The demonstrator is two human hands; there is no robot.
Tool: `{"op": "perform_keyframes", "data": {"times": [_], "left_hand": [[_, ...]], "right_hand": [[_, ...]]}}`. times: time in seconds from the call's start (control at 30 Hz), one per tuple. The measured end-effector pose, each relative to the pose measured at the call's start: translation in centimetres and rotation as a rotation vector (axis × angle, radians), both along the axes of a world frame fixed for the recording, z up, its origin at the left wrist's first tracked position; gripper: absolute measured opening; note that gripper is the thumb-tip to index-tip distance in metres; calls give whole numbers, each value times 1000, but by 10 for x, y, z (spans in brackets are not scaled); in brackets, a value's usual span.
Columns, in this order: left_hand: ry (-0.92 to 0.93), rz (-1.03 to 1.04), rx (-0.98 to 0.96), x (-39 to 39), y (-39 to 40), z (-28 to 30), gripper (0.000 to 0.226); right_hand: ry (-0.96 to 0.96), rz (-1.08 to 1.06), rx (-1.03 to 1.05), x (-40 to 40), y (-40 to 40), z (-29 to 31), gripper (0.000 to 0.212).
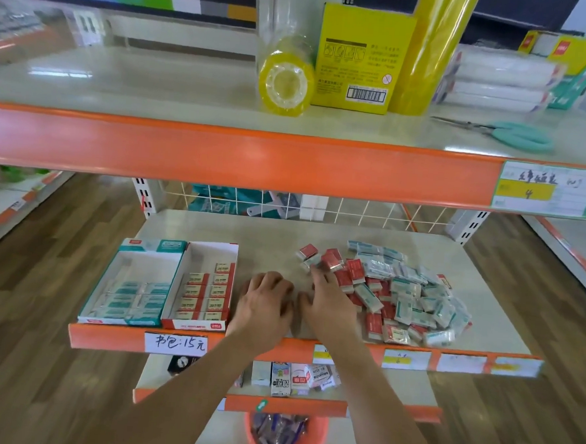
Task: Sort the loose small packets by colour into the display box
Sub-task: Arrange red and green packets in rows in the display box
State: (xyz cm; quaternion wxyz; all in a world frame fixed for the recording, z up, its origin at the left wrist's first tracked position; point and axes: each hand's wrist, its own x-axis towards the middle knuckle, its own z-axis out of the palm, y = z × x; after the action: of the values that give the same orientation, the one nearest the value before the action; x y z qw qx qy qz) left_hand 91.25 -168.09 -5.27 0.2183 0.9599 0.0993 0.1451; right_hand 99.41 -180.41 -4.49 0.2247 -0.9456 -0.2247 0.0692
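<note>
On the middle shelf (274, 231), a teal display box (133, 280) and a red display box (201, 288) stand side by side, each partly filled with matching packets. Beside them the left hand (266, 302) rests knuckles-up, fingers curled under; what its grip holds cannot be told. The right hand (328, 303) reaches, fingers extended, touching the edge of the loose red and teal packets (396, 297).

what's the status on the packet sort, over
Left hand curled on shelf, grip unclear. Right hand open, reaching into pile. Teal box and red box part filled. Nothing blocking.
</note>
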Motion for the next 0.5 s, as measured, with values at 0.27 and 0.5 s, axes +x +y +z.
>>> {"op": "perform_keyframes", "data": {"times": [0.27,0.5], "left_hand": [[10,11,-35,0,2,-1,40],[12,29,-42,1,5,-4,44]], "right_hand": [[-44,3,-43,-2,0,-1,46],[42,97,269,-8,-13,-5,19]]}}
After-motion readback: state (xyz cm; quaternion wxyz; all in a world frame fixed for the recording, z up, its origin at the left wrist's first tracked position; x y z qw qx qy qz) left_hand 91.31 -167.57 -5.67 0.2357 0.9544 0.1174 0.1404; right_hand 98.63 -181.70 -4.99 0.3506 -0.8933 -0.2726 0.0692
